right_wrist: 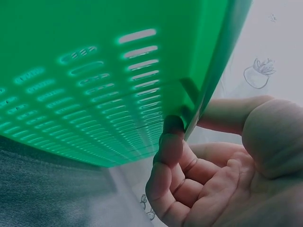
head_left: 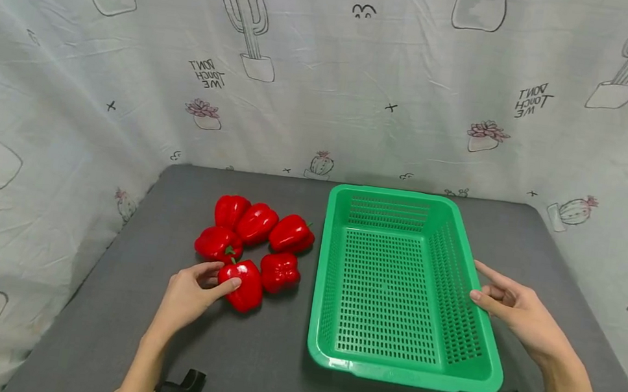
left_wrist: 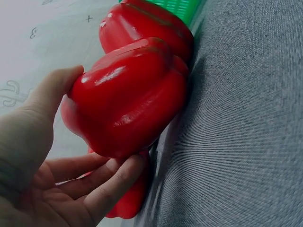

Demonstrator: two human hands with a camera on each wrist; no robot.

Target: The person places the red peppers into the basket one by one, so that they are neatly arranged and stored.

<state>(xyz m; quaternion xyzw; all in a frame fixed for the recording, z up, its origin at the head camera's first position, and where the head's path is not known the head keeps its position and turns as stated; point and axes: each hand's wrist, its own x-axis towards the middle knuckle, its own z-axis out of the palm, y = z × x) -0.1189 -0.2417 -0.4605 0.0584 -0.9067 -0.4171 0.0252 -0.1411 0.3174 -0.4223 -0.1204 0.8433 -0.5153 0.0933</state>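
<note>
In the head view, my left hand (head_left: 190, 297) holds a red bell pepper (head_left: 244, 289) at the near edge of a group of several glossy red bell peppers. The left wrist view shows the thumb on one side of this pepper (left_wrist: 125, 97) and fingers on the other. Its stem is up in the head view. At the right, my right hand (head_left: 528, 317) pinches the right rim of a green plastic basket (head_left: 386, 371). In the right wrist view, curled fingers lie under the rim, against the slotted basket wall (right_wrist: 180, 42), with the thumb outside.
Another bell pepper (head_left: 280, 272) lies between the held one and the basket; others, such as a bell pepper (head_left: 256, 223), lie farther back. Everything stands on a dark grey tabletop (head_left: 267, 386). A white cloth (head_left: 320, 46) with cactus drawings hangs behind and along the sides.
</note>
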